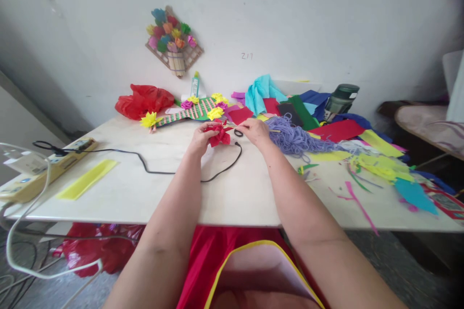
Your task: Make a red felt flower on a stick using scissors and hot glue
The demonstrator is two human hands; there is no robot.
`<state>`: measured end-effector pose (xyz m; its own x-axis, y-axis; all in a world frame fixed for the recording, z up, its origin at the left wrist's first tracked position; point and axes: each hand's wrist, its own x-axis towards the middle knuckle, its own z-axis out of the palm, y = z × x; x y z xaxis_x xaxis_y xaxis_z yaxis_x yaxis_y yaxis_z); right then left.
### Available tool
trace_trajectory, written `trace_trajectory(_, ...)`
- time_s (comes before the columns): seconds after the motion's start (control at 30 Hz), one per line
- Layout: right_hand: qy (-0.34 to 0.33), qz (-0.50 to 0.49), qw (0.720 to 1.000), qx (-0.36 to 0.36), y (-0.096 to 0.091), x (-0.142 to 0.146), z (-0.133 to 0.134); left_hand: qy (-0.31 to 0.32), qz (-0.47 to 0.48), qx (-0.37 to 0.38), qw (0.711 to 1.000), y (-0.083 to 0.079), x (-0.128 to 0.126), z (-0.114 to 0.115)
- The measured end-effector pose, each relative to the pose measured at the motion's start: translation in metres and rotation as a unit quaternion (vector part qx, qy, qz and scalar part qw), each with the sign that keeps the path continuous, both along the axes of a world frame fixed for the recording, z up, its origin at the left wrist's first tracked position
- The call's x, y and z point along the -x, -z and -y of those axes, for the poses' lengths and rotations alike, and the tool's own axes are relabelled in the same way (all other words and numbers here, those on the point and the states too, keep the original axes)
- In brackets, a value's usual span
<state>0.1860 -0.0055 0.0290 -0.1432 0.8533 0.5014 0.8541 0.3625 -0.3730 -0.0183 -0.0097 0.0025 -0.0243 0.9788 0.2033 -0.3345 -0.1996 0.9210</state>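
Note:
My left hand [201,138] is closed on a red paper flower [219,136] with pointed petals, above the middle of the table. To its right, my right hand [255,131] pinches a thin pale stick [274,131]; one end shows past the hand, toward the yarn. The stick's other end runs toward the flower, but whether it touches the flower I cannot tell. Between the hands is a small black ring [238,133], perhaps a scissor handle. Behind the hands lies a green woven panel [203,109] trimmed with yellow and purple paper flowers.
Purple yarn [297,136] and coloured paper sheets [339,130] pile up on the right, with a dark bottle [340,99]. A black cord [145,166] runs from the power strip [54,166] under my left arm. A red plastic bag [143,101] sits behind.

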Motion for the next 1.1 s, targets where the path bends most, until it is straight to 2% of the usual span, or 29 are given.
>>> trace_trajectory(0.6, -0.036, 0.0, 0.998, -0.048, 0.0025, -0.0038, -0.0079, 0.026, -0.012, -0.002, 1.0, 0.0003, -0.0002, -0.0001)
trace_trajectory(1.1, -0.047, 0.028, 0.997, -0.055, -0.0006, -0.0054, -0.0073, 0.031, -0.029, -0.012, 0.999, 0.0021, 0.0015, -0.0011)
